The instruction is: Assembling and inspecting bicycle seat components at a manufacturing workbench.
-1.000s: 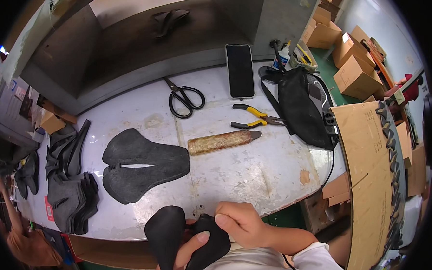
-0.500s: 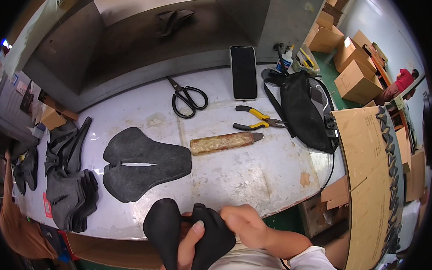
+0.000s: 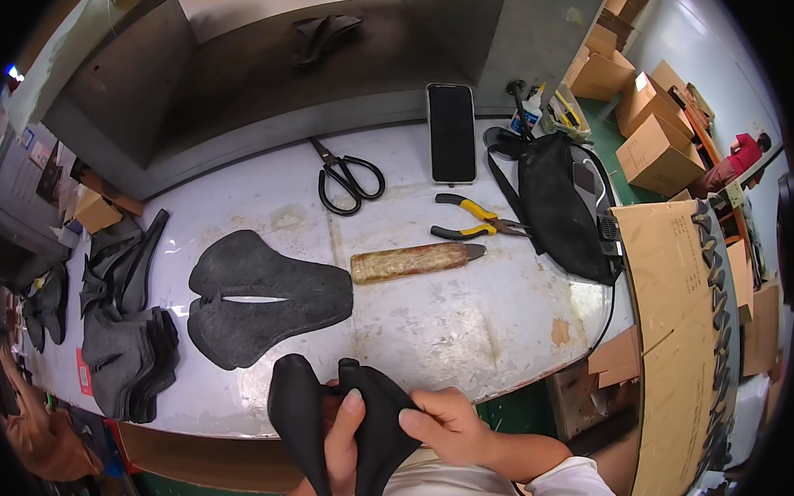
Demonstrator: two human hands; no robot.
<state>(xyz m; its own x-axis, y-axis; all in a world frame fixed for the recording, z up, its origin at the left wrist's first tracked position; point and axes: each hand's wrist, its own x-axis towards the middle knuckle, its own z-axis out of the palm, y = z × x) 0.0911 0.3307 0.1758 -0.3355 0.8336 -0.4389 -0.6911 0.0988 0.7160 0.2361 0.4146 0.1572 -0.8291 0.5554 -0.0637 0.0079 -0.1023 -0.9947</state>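
Note:
A black bicycle saddle (image 3: 382, 406), its two wide lobes pointing away from me, is held at the bench's near edge. Wrapped around it, my left hand (image 3: 341, 432) has its thumb lying in the split between the lobes. At the right lobe's edge, my right hand (image 3: 449, 426) pinches the black covering between thumb and fingers. Just beyond lies a flat dark grey saddle-shaped cover piece (image 3: 268, 329) with a narrow slit. To its right rests a knife-like tool (image 3: 411, 262) with a tape-wrapped handle and a short dark tip.
Black-handled scissors (image 3: 350, 181), yellow-black pliers (image 3: 480, 218), a phone (image 3: 451, 135) and a black pouch (image 3: 559, 205) lie on the white bench. Grey cover pieces (image 3: 129, 362) are stacked at left. A cardboard sheet (image 3: 675, 324) stands at right; a person's arm (image 3: 46, 432) shows at far left.
My right hand has shifted from a curled fist at the saddle's right edge to a pinch with the thumb on top. The saddle has tilted slightly.

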